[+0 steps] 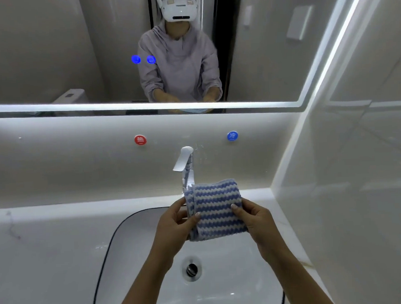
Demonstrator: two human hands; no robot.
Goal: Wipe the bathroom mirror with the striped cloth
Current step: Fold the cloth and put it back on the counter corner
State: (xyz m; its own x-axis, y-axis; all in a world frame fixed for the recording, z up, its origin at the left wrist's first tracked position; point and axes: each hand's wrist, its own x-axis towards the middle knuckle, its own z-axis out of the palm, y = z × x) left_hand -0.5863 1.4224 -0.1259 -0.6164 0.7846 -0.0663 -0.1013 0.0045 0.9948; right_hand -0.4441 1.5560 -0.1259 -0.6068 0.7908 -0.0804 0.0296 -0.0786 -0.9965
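Note:
A blue-and-white striped cloth [216, 208], folded into a small rectangle, is held over the sink between both hands. My left hand [174, 223] pinches its left folded edge with thumb and fingers. My right hand [254, 220] grips its right edge, thumb on top. The bathroom mirror [78, 53] fills the upper part of the view above a lit strip, well above the cloth and not touched by it. It reflects a person in a grey hoodie holding the cloth.
A chrome tap [185, 162] stands right behind the cloth. Below is a white basin [139, 245] with a drain [191, 269]. Red [140, 139] and blue [232, 136] round labels sit on the back wall. A glossy side wall [343, 169] closes the right.

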